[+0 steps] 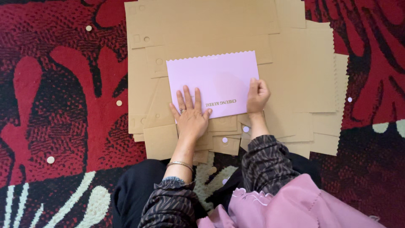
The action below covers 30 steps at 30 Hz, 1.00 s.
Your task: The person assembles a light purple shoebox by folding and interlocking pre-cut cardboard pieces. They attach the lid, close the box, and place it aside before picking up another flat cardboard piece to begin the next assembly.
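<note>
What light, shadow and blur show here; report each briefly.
Head view: soft, even daylight, no glare; the left hand and right hand cast faint shadows on the pink sheet; cardboard pieces and red carpet look sharp, without noticeable blur.

Flat brown card pieces point(219, 29) and red carpet point(55, 84) lie open all round; nothing tall blocks passage.

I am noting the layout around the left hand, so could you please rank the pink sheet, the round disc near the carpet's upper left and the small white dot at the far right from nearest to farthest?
From the left hand:
1. Pink sheet, directly under its fingers.
2. Round disc, upper left on the red carpet.
3. Small white dot, far right, beyond the cardboard stack.
</note>
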Available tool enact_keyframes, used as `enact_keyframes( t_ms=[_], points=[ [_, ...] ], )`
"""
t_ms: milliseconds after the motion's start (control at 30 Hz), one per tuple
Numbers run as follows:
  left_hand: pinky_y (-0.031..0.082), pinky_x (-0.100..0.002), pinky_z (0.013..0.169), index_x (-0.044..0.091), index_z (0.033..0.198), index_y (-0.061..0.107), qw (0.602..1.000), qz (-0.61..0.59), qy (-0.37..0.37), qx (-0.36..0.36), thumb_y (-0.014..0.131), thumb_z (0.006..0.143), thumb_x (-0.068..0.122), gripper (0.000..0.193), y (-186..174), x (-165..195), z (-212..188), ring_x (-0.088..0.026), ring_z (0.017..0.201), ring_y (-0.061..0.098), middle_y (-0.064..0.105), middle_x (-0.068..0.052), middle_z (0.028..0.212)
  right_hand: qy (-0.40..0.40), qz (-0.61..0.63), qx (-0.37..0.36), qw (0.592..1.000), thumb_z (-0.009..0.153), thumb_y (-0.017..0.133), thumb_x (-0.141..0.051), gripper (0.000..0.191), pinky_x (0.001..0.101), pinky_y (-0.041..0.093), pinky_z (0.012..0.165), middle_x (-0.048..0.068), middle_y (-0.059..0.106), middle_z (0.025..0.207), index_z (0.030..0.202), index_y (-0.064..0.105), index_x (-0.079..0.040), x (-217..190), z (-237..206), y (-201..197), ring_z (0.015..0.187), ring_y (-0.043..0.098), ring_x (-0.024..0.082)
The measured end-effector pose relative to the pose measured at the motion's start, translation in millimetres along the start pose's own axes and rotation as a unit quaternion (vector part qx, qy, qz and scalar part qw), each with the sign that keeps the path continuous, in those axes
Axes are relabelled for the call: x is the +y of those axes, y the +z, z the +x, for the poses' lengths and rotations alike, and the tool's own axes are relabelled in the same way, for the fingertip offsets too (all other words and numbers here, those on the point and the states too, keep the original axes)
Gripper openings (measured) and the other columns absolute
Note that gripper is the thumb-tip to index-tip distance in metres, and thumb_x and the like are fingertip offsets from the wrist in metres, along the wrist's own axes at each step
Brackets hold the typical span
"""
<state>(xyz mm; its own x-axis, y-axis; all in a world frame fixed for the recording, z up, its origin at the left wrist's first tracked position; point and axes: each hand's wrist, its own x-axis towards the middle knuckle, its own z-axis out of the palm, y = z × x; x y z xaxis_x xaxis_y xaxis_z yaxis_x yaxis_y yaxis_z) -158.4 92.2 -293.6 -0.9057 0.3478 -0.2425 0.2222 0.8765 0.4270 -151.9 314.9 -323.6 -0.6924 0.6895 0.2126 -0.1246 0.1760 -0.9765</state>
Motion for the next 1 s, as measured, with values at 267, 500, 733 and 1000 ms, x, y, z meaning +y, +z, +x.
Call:
enact_keyframes(
  t_ms=[267,500,733,1000],
  points=[
    [0.003,-0.063,0.124,0.013,0.156,0.036,0.991,-0.071,0.016,0.109,0.063,0.088,0.037,0.077,3.5,13.6,8.3,-0.041,0.157,0.007,0.012,-0.021,0.167,-0.100,-0.103,-0.005,0.990,0.105,0.065,-0.016,0.042,0.0279,0.027,0.053,-0.007,0.036,0.066,0.072,0.042,-0.007,-12.4,-6.2,3.0,0.064,0.031,0.005],
    [0.014,-0.058,0.133,0.009,0.149,0.052,0.855,-0.407,0.200,0.251,0.061,0.096,0.016,0.054,22.8,64.5,56.7,-0.043,0.162,0.022,0.036,-0.019,0.166,-0.103,-0.132,-0.021,0.986,0.104,0.066,-0.018,0.043,0.0285,0.027,0.052,-0.004,0.036,0.063,0.071,0.042,-0.006,-21.8,-7.9,6.3,0.062,0.031,0.005],
    [0.020,-0.053,0.131,0.003,0.140,0.058,0.848,-0.398,0.156,0.314,0.059,0.101,0.011,0.040,31.3,42.7,66.8,-0.046,0.160,0.019,0.029,-0.023,0.167,-0.089,-0.147,-0.008,0.985,0.106,0.065,-0.017,0.042,0.0274,0.029,0.056,-0.004,0.034,0.068,0.074,0.040,-0.007,-10.5,-5.3,-2.6,0.068,0.031,0.005],
    [0.030,-0.046,0.129,0.000,0.131,0.061,0.824,-0.448,0.123,0.324,0.057,0.103,0.010,0.031,31.0,41.3,65.4,-0.038,0.156,0.033,0.035,-0.023,0.164,-0.066,-0.041,-0.019,0.997,0.109,0.060,-0.017,0.038,0.0252,0.028,0.057,-0.008,0.038,0.072,0.076,0.042,-0.010,-0.4,-4.4,-5.4,0.068,0.032,0.003]
  ],
)
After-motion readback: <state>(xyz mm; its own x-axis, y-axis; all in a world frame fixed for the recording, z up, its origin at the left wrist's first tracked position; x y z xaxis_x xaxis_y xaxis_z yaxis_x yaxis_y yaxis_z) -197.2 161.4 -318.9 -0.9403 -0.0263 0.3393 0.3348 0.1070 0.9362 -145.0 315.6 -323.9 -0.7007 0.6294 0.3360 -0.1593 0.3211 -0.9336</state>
